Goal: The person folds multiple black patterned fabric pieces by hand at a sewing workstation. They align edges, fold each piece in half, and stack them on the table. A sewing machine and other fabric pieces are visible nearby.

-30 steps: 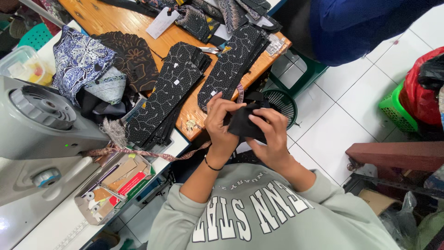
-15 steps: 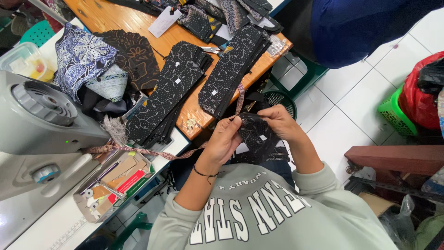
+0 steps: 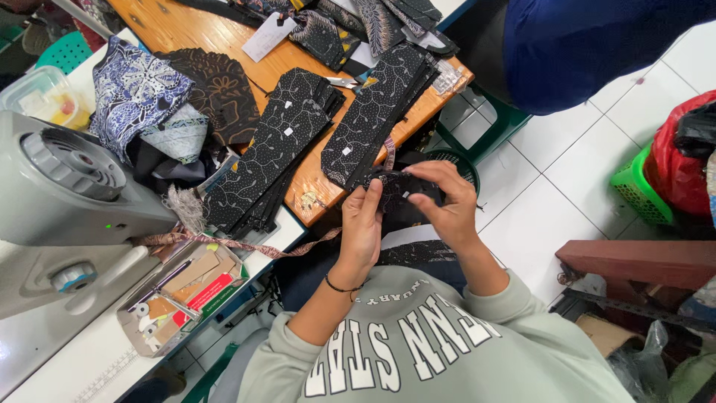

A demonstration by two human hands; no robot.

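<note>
From the head view I see my left hand and right hand close together, both pinching a black patterned fabric piece — folded, I think — just off the wooden table corner, near the stacked fabric strips.

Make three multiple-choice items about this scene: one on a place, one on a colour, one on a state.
1. Where does the sewing machine stand?
A. left of the hands
B. on the floor
C. on the wooden table

2. What colour is the basket on the floor?
A. blue
B. green
C. yellow

3. How is the black cloth piece held?
A. by one hand
B. by no hand
C. by both hands

Answers: 1 A, it fills the left edge. 2 B, its mesh is bright green. 3 C, the left hand and right hand both pinch it.
</note>
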